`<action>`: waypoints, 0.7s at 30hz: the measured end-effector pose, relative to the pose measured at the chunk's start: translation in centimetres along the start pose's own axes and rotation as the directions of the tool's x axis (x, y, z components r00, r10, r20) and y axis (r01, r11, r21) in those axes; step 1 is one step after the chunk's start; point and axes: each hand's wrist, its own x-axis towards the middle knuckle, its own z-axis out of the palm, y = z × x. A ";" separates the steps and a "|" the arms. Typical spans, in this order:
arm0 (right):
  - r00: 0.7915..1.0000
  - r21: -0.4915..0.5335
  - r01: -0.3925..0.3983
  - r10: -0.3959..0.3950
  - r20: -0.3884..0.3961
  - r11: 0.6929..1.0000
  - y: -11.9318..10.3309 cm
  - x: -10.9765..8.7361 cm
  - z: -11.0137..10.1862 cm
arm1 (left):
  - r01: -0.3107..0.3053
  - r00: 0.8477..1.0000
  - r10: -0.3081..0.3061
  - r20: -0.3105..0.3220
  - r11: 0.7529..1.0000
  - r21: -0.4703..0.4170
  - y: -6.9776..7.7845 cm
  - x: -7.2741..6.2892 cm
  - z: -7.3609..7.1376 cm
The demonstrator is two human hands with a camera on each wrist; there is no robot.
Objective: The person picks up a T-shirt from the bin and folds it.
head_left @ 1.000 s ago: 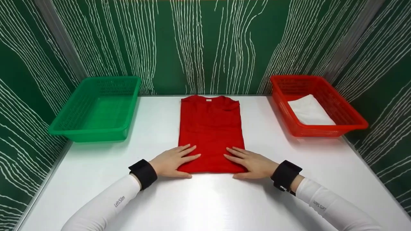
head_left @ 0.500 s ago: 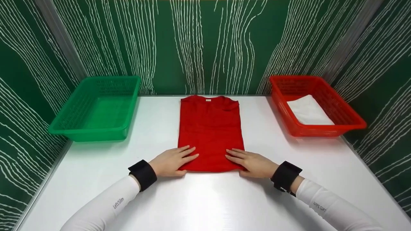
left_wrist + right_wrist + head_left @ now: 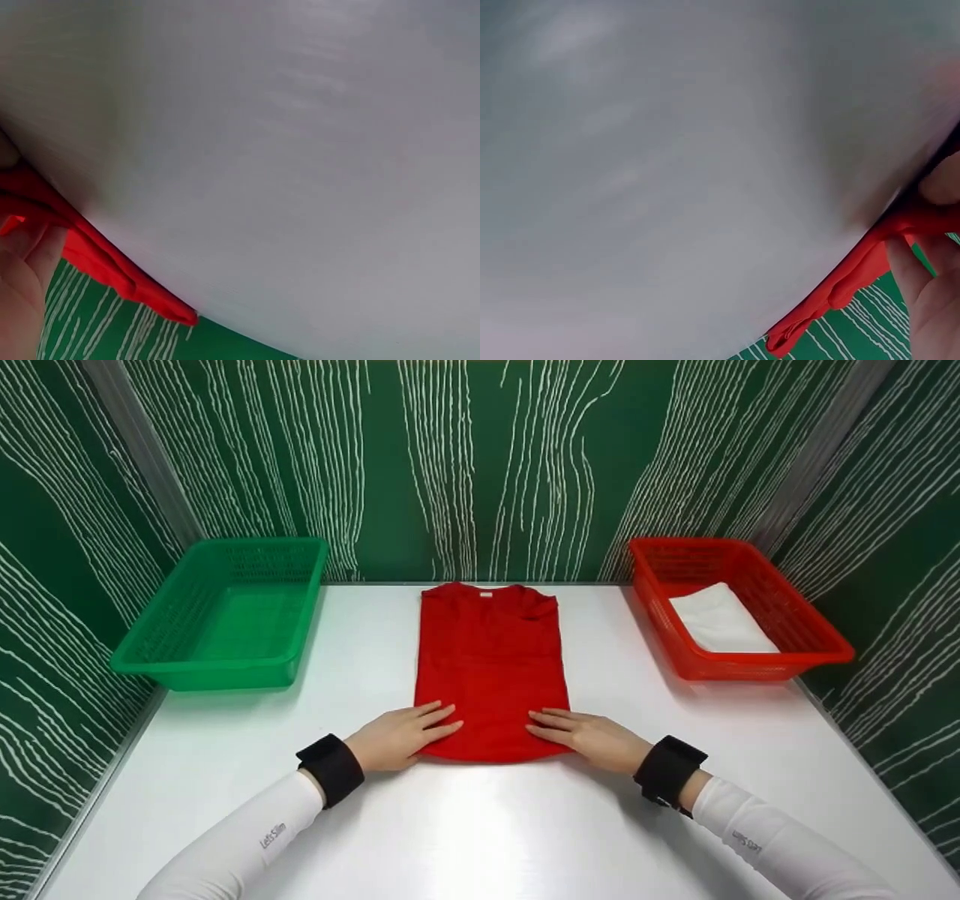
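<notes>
A folded red T-shirt lies on the white table, its neckline with a small white label toward the back wall. My left hand grips its near left corner, fingers spread on top and the thumb tucked under the edge. At the near right corner my right hand holds the cloth the same way. In the left wrist view, red fabric passes between thumb and fingers, its side edge close to the tabletop. The right wrist view has the shirt's other side between my right thumb and fingers.
A green basket with nothing in it stands at the back left. The red basket at the back right holds a folded white cloth. Green walls with white wavy lines enclose the table on three sides.
Both thumbs, earlier visible along the shirt's near edge, have slid beneath it. The near hem now bows slightly between the hands. The baskets stay in place.
</notes>
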 end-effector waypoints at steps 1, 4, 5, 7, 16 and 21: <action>1.000 0.003 0.005 -0.005 -0.002 1.000 0.1 0.0 0.0 | -0.002 1.000 0.002 -0.001 1.000 -0.002 0.0 -0.1 0.0; 1.000 0.003 0.013 -0.013 -0.002 1.000 0.1 -0.2 0.0 | -0.012 1.000 0.011 -0.009 1.000 -0.005 -0.2 -0.3 0.1; 1.000 0.003 0.014 -0.014 -0.001 1.000 0.1 -0.2 0.0 | -0.015 1.000 0.015 -0.011 1.000 0.003 -0.2 -0.3 0.1; 1.000 0.008 0.012 -0.012 0.000 1.000 0.0 -0.3 -0.2 | -0.021 1.000 0.022 -0.023 1.000 0.023 -0.3 -0.2 0.2; 0.999 0.065 -0.021 0.018 0.048 0.998 0.1 0.0 -0.3 | -0.012 1.000 0.011 -0.029 1.000 -0.025 -0.5 0.0 0.4; 0.998 0.101 -0.029 0.023 0.067 0.994 0.2 0.0 -0.2 | -0.017 0.999 0.015 -0.028 0.997 -0.076 -0.6 -0.1 0.5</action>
